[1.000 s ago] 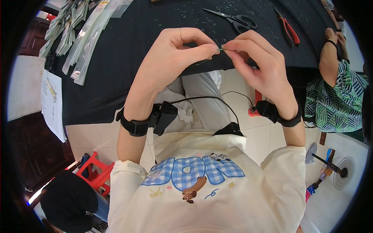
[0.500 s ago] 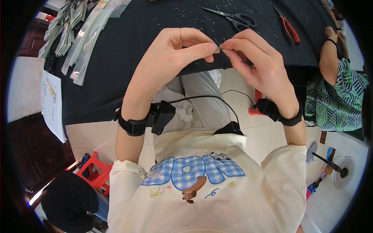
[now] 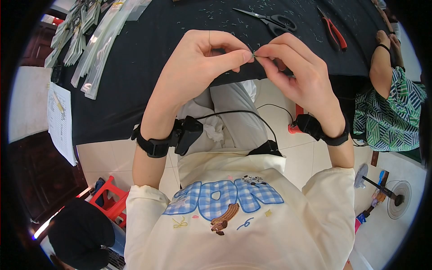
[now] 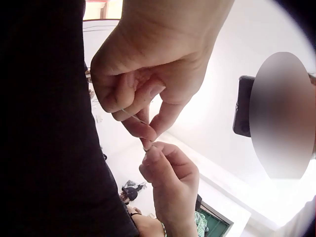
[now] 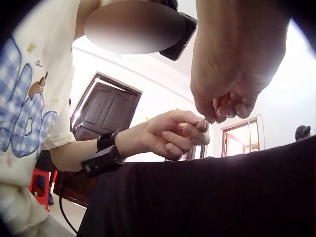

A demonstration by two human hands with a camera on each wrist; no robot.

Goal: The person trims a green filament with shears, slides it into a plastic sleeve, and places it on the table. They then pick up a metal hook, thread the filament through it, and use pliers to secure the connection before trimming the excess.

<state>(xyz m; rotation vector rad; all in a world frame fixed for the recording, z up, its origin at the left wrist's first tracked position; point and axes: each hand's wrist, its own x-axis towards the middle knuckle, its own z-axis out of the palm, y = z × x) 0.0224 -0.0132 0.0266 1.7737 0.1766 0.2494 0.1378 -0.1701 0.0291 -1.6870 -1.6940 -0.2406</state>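
Above the near edge of the black-covered table, the left hand [image 3: 200, 65] and right hand [image 3: 299, 69] meet fingertip to fingertip. Between them a tiny green strand [image 3: 254, 53] is pinched by thumb and forefinger of each hand. The left wrist view shows a thin pale thread [image 4: 132, 116] running across the curled fingers of the left hand [image 4: 148, 74], with the right hand [image 4: 173, 177] just below. In the right wrist view the left hand [image 5: 170, 133] touches the right hand [image 5: 237, 74] at the tips; the strand's ends are hidden by fingers.
Black scissors [image 3: 271, 20] and red-handled pliers [image 3: 333, 30] lie beyond the hands, among small green clippings. Clear plastic sleeves [image 3: 100, 47] and a written sheet [image 3: 60, 121] are at the left. Another person's arm [image 3: 381, 65] rests at the table's right side.
The left hand has shifted slightly up and its lower fingers have drawn in behind the thumb. The pinched fingertips of both hands have come a little closer together.
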